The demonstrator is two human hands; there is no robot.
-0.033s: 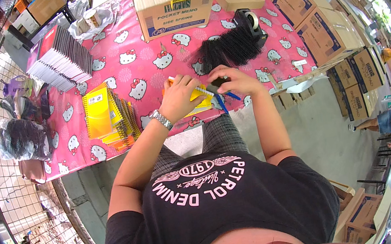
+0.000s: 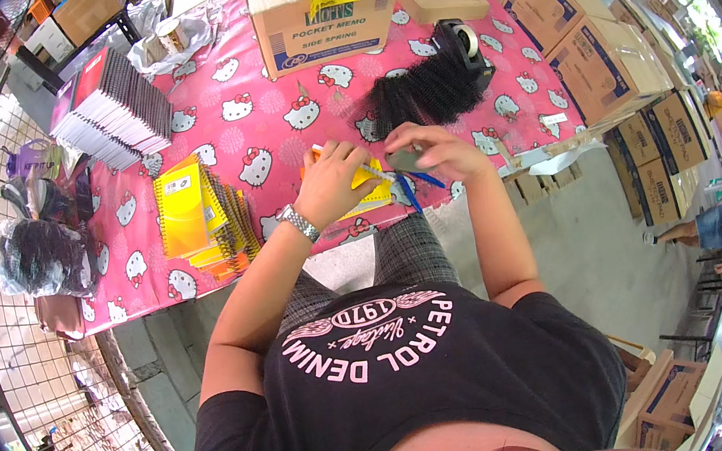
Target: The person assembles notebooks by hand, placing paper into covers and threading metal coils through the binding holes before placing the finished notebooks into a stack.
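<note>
A yellow notebook [image 2: 367, 199] lies at the table's near edge, partly hidden under my left hand [image 2: 336, 178]. The fingers of that hand are bent over the notebook and hold it. A pale strip, perhaps its bound edge, runs out toward my right hand [image 2: 441, 151]. That hand is curled, with a small grey-green thing [image 2: 407, 160] between thumb and fingers; its kind I cannot make out. Just below it lies a blue-handled tool [image 2: 410, 193] like pliers, handles spread and its head hidden. Beyond my right hand is a heap of black spiral coils [image 2: 425, 92].
To the left is a stack of yellow spiral notebooks [image 2: 193, 214], with a taller stack of dark-covered books [image 2: 112, 108] behind. A cardboard box [image 2: 324, 28] and a black tape dispenser [image 2: 464, 49] stand farther back. More cartons [image 2: 602, 67] rise on the right.
My right hand has turned a little and its fingers have shifted, so more of the grey-green thing shows. The left hand stays nearly still on the notebook.
</note>
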